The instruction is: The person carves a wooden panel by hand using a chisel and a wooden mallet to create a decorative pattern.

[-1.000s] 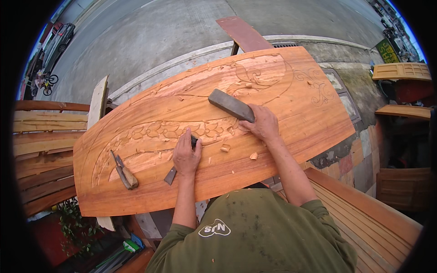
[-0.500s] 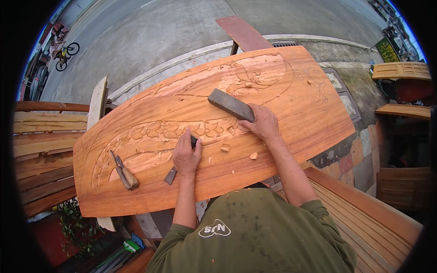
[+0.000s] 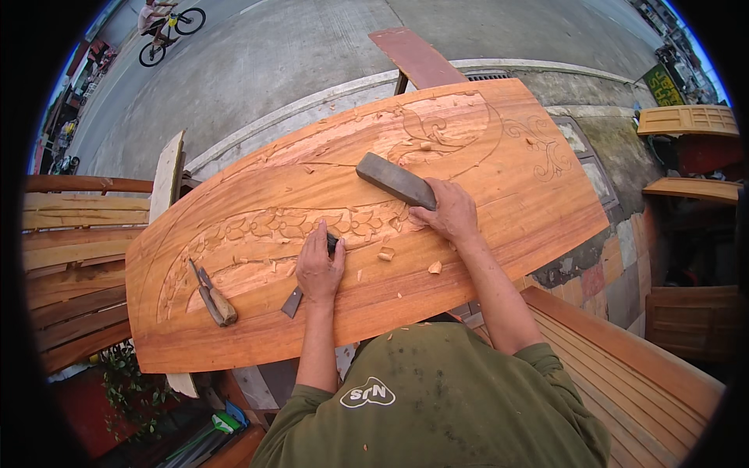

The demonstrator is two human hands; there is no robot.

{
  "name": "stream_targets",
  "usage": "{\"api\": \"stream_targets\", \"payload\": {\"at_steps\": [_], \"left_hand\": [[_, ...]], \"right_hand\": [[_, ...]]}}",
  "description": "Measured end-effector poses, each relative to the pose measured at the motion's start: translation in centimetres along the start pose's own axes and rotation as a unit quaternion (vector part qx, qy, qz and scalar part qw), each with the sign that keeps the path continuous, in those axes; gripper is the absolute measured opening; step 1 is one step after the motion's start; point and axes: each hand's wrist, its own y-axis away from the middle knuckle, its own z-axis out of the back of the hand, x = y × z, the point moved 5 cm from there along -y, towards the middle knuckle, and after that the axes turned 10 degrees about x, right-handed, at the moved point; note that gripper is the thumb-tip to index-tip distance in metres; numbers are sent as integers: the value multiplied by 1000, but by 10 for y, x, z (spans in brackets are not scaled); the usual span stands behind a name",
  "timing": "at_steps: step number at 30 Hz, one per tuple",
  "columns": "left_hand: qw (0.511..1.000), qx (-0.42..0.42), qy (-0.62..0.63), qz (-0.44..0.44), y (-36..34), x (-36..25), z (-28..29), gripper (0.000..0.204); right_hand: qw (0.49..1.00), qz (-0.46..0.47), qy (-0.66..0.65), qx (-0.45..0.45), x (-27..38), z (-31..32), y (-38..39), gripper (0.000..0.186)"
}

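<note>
A large reddish wooden panel (image 3: 515, 187) with carved flowers and scrolls lies across the view. My left hand (image 3: 318, 267) grips a chisel (image 3: 295, 300), its blade end pressed into the flower carving and its other end sticking out below the hand. My right hand (image 3: 448, 210) holds a dark grey block mallet (image 3: 394, 179), resting low just right of the chisel. Wood chips (image 3: 434, 267) lie on the panel near both hands.
Two spare wooden-handled chisels (image 3: 214, 295) lie on the panel's left part. Stacked planks (image 3: 70, 257) stand at the left, slatted wooden pieces (image 3: 624, 374) at the lower right. Beyond the panel runs a concrete road with a cyclist (image 3: 156, 19) at the far left.
Both hands and tools stay almost where they were. The cyclist on the road has moved farther along toward the right.
</note>
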Motion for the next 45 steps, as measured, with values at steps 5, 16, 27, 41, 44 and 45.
{"api": "stream_targets", "payload": {"at_steps": [5, 16, 27, 41, 44, 45], "left_hand": [[1000, 6, 1, 4, 0, -1, 0, 60], [1000, 18, 4, 15, 0, 1, -2, 61], [1000, 9, 9, 11, 0, 1, -1, 60], [1000, 13, 3, 9, 0, 0, -1, 59], [1000, 9, 2, 5, 1, 0, -1, 59], [1000, 9, 3, 5, 1, 0, -1, 59]], "right_hand": [[1000, -2, 3, 2, 0, 1, 0, 69], [1000, -4, 2, 2, 1, 1, 0, 69], [1000, 2, 0, -2, 0, 1, 0, 68], [1000, -3, 2, 9, -1, -1, 0, 70], [1000, -2, 1, 6, -1, -1, -1, 70], [1000, -1, 2, 5, -1, -1, 0, 70]]}}
